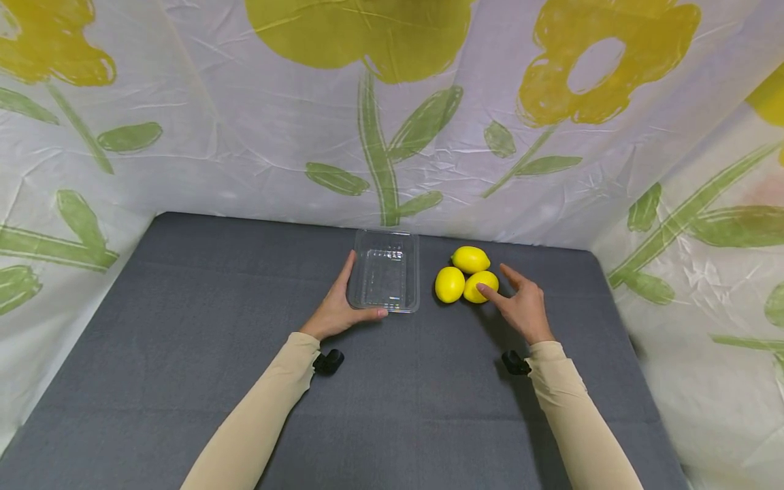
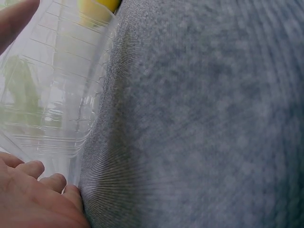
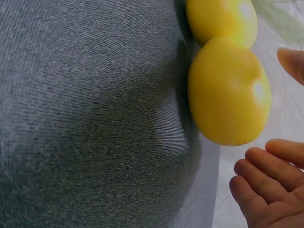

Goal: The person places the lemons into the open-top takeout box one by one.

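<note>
A clear plastic container (image 1: 384, 272) lies on the dark grey cloth, its hollow side up. My left hand (image 1: 338, 314) holds it at the near left corner, with the thumb along the near rim and the fingers against the left side. To the right of the container sit three yellow lemons, grouped close together: a back lemon (image 1: 471, 260), a left lemon (image 1: 450, 284) and a right lemon (image 3: 229, 92). My right hand (image 1: 522, 306) hovers at the right lemon, thumb and fingers spread on either side of it. In the right wrist view the fingers are apart from that lemon.
The dark grey cloth (image 1: 184, 354) covers a table whose back edge meets a white curtain (image 1: 245, 136) printed with yellow flowers and green leaves. The curtain also hangs at the left and right sides. Both wrists carry a small black device (image 1: 329, 362).
</note>
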The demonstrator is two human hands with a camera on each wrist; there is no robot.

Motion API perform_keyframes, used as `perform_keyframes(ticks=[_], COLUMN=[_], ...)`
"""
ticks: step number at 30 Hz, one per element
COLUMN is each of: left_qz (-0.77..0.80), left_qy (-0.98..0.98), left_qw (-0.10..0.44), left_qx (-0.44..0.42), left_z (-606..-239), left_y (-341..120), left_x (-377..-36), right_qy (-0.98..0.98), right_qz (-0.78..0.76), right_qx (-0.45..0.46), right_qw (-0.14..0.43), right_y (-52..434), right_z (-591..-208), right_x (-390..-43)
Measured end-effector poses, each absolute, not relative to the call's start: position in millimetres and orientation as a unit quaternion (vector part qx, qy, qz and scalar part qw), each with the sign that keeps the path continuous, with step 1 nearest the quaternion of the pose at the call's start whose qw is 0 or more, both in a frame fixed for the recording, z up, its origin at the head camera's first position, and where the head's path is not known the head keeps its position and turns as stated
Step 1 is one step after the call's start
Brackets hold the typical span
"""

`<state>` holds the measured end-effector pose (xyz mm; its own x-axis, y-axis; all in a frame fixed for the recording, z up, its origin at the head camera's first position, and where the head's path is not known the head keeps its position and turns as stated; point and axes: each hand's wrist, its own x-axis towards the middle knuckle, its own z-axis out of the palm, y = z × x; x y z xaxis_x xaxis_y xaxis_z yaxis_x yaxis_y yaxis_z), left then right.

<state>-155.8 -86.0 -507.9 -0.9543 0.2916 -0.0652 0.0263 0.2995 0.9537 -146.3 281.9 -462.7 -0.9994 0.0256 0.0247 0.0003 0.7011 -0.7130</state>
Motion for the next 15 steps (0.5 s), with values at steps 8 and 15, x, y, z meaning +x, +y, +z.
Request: perform_keyframes(ticks=[8,15], left_qz=[0.579,0.575], left_qy=[0.802,0.804], left_qw=[0.111,0.111], left_qx=[0.102,0.104], left_z=[-507.3,-508.0], left_y=[-86.4,-86.0], left_x=[-155.5,-155.4], right_qy=[-0.922,-0.924], right_qz=[0.387,0.383], right_qx=[-0.010,-0.005], right_qw=[-0.001,0.007], right_y=[280.5,281.0], right_z=[-466.6,-474.2], right_x=[-147.1,-148.8])
